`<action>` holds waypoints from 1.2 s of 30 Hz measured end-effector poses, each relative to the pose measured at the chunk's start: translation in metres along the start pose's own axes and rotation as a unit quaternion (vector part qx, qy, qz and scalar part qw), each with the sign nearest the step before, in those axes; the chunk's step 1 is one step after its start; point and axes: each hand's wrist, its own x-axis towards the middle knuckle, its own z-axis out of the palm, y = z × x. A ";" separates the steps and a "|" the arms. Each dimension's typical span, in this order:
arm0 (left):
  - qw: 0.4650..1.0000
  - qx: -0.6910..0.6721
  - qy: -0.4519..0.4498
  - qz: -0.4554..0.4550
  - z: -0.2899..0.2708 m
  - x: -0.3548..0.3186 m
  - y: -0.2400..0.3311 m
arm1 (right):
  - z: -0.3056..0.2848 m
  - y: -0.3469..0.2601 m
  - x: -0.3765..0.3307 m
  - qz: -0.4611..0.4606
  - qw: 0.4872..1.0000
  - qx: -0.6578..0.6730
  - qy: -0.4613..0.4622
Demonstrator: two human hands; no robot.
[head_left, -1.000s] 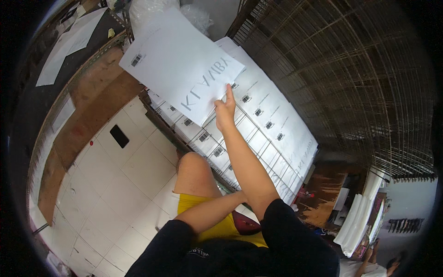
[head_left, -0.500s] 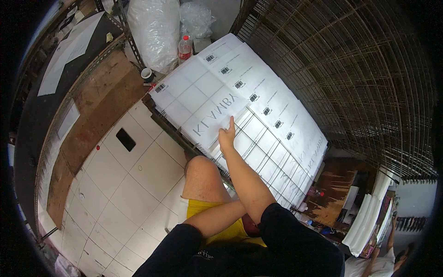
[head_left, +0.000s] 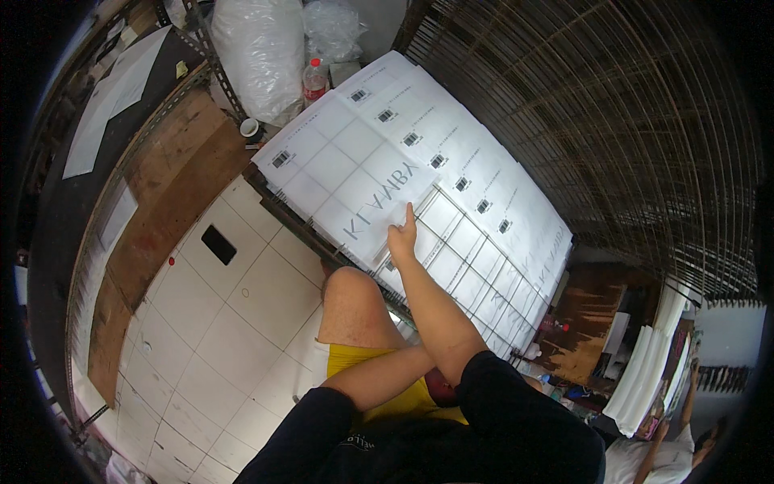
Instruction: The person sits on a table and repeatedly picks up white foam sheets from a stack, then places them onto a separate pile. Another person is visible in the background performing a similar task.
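Observation:
My right hand (head_left: 402, 239) is at the near edge of a white printed plastic sheet (head_left: 322, 165). Its index finger stretches onto the sheet and the thumb lies apart from it; the other fingers are mostly hidden. The sheet covers part of a wire rack (head_left: 476, 270), whose grid shows through it and lies bare to the right of my hand. More printed sheets (head_left: 492, 161) overlap along the rack's far side. My left forearm (head_left: 383, 377) passes beneath the right arm, which hides the left hand.
A tall stack of wire racks (head_left: 580, 121) rises at the far right. A black phone (head_left: 218, 244) lies on the tiled floor. A red-capped bottle (head_left: 315, 81), a white cup (head_left: 250, 127) and a bulging plastic sack (head_left: 258, 56) stand behind. Another person (head_left: 649, 460) shows at lower right.
My right hand stays at the sheet's edge, with the index finger still stretched out. The whole view has shifted slightly, and the left part of the sheet appears to lie a little differently.

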 end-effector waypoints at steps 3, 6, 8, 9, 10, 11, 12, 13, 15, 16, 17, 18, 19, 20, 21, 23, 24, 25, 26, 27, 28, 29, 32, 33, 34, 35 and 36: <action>1.000 0.010 -0.004 -0.014 -0.002 0.001 -0.001 | -0.002 0.009 0.008 -0.025 0.999 0.026 0.000; 0.999 0.014 -0.008 -0.028 -0.002 0.001 -0.001 | -0.001 0.021 0.014 -0.045 0.999 0.016 0.009; 0.999 0.016 -0.006 -0.037 -0.003 -0.001 -0.003 | 0.003 0.023 0.014 -0.055 0.998 0.000 0.010; 0.999 0.019 -0.008 -0.040 -0.003 -0.001 -0.003 | 0.002 0.028 0.018 -0.062 0.998 -0.004 0.012; 0.999 0.022 -0.012 -0.043 -0.002 -0.001 -0.002 | 0.001 0.032 0.021 -0.070 0.997 -0.009 0.015; 0.998 0.024 -0.017 -0.047 -0.001 -0.001 -0.001 | -0.001 0.037 0.024 -0.089 0.995 -0.018 0.037; 0.998 0.028 -0.020 -0.051 -0.001 0.000 0.000 | 0.000 0.037 0.023 -0.109 0.992 -0.028 0.058; 0.998 0.031 -0.025 -0.057 0.000 0.001 0.001 | -0.001 0.038 0.023 -0.128 0.988 -0.038 0.080; 0.996 0.041 -0.034 -0.071 0.001 0.001 0.000 | 0.001 0.032 0.014 -0.056 0.990 -0.054 0.118; 0.995 0.048 -0.036 -0.078 0.001 0.002 0.000 | -0.002 0.023 0.008 -0.021 0.988 -0.062 0.138; 0.994 0.055 -0.042 -0.088 0.001 0.003 0.001 | -0.008 0.015 0.002 -0.021 0.991 -0.061 0.116; 0.991 0.068 -0.050 -0.100 0.000 0.006 0.003 | -0.020 0.007 -0.003 -0.023 0.993 -0.060 0.099; 0.988 0.080 -0.058 -0.118 -0.001 0.010 0.002 | -0.030 -0.004 -0.012 -0.024 0.995 -0.058 0.080; 0.984 0.089 -0.053 -0.145 -0.006 0.007 -0.002 | -0.031 -0.038 -0.038 -0.041 0.998 -0.024 0.046; 0.978 0.105 -0.071 -0.165 -0.006 0.016 0.002 | -0.056 -0.043 -0.043 -0.073 0.997 -0.006 0.019; 0.960 0.134 -0.094 -0.226 -0.007 0.025 0.006 | -0.105 -0.049 -0.053 -0.137 0.989 0.027 -0.037; 0.951 0.141 -0.095 -0.259 -0.010 0.027 0.008 | -0.135 -0.053 -0.065 -0.164 0.986 0.010 -0.031; 0.943 0.147 -0.089 -0.286 -0.010 0.028 0.012 | -0.169 -0.060 -0.075 -0.191 0.981 -0.005 -0.017; 0.939 0.156 -0.073 -0.297 -0.010 0.029 0.017 | -0.205 -0.065 -0.090 -0.217 0.976 -0.021 -0.003; 0.945 0.162 -0.031 -0.281 -0.007 0.028 0.019 | -0.240 -0.070 -0.109 -0.239 0.970 -0.039 0.011; 0.950 0.166 0.015 -0.264 -0.007 0.024 0.021 | -0.276 -0.082 -0.130 -0.264 0.961 -0.069 0.050; 0.957 0.163 0.031 -0.237 -0.002 0.023 0.016 | -0.315 -0.094 -0.153 -0.307 0.945 -0.071 0.090; 0.965 0.157 0.042 -0.204 0.004 0.024 0.005 | -0.423 -0.125 -0.224 -0.366 0.868 -0.149 0.300; 0.960 0.163 0.058 -0.221 0.009 0.022 0.003 | -0.458 -0.128 -0.248 -0.367 0.849 -0.133 0.357; 0.950 0.173 0.083 -0.245 0.008 0.016 0.002 | -0.479 -0.142 -0.278 -0.349 0.849 -0.069 0.390; 0.948 0.180 0.089 -0.246 0.011 0.013 -0.003 | -0.524 -0.132 -0.297 -0.409 0.772 -0.140 0.466; 0.945 0.185 0.098 -0.253 0.012 0.010 -0.010 | -0.537 -0.149 -0.333 -0.356 0.780 -0.055 0.511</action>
